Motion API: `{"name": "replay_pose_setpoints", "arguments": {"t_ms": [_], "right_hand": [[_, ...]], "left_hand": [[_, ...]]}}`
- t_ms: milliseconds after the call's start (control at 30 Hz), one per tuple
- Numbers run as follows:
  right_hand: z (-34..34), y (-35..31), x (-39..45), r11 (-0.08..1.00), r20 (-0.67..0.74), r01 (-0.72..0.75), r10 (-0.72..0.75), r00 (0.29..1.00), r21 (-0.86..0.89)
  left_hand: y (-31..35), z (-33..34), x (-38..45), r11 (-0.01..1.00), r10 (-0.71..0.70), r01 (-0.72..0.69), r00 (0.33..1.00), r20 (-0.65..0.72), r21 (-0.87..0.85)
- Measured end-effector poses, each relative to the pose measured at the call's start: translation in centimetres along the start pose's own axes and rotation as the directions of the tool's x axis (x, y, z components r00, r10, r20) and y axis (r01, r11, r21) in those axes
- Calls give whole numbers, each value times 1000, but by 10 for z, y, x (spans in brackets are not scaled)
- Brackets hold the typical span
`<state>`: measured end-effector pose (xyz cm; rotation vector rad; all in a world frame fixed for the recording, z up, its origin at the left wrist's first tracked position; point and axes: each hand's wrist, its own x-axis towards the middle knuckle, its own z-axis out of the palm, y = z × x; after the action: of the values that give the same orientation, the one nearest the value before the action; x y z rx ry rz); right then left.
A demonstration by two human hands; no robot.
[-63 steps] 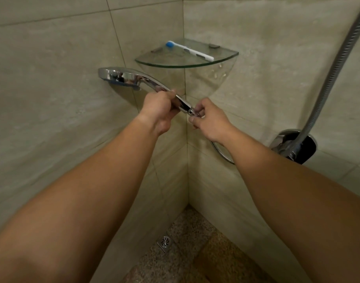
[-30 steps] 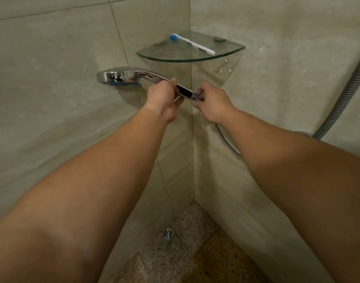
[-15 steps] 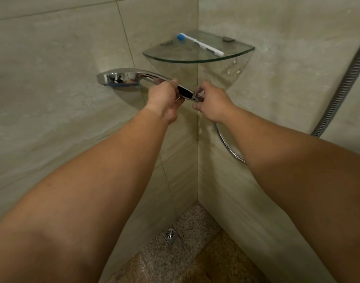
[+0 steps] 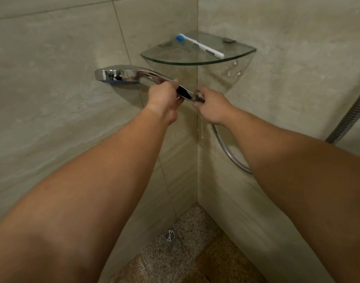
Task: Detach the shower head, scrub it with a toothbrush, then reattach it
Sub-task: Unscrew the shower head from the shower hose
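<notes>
The chrome shower head (image 4: 122,75) is held level in the tiled corner, just below the glass corner shelf (image 4: 197,62), its blue-grey spray face turned down and its handle sloping toward the corner. The left hand (image 4: 164,101) is clenched around the handle. The right hand (image 4: 210,105) pinches the connector nut at the handle's end, where the ribbed metal hose (image 4: 228,152) hangs. 1 white, blue-headed toothbrush (image 4: 199,45) lies across the shelf, its handle end at the curved front edge.

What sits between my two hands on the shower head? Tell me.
In the head view, only a short bare stretch of the chrome handle lies between the left hand and the right hand, which pinches the hose nut.
</notes>
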<state>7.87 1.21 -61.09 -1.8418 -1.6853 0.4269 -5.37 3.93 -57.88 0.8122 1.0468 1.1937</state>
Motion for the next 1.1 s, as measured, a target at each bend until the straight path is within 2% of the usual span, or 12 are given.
{"name": "replay_pose_setpoints", "arguments": {"t_ms": [100, 233, 333, 467, 600, 767, 833, 1100], "right_hand": [[0, 1, 1, 999, -27, 18, -19, 999, -51], [-3, 5, 1, 999, -97, -20, 22, 995, 26], [-6, 4, 0, 999, -35, -1, 3, 999, 52], [-7, 4, 2, 997, -32, 31, -33, 999, -65], [-6, 8, 2, 999, -114, -15, 19, 993, 33], [-4, 8, 1, 996, 11, 2, -3, 1000, 89], [-3, 8, 1, 999, 19, 28, -28, 999, 39], [-5, 9, 0, 1000, -149, -6, 6, 989, 5]], "left_hand": [[0, 1, -1, 1000, 5, -5, 1000, -8, 11], [1, 7, -4, 1000, 2, -2, 1000, 6, 15], [2, 9, -1, 999, 21, -21, 1000, -7, 29], [3, 10, 1, 999, 36, -35, 999, -16, 32], [0, 13, -2, 1000, 27, -27, 1000, -13, 11], [-1, 10, 0, 999, 39, -39, 999, -22, 21], [0, 8, 1, 999, 44, -43, 999, -31, 29], [-3, 13, -3, 999, 51, -51, 999, -17, -10]]}}
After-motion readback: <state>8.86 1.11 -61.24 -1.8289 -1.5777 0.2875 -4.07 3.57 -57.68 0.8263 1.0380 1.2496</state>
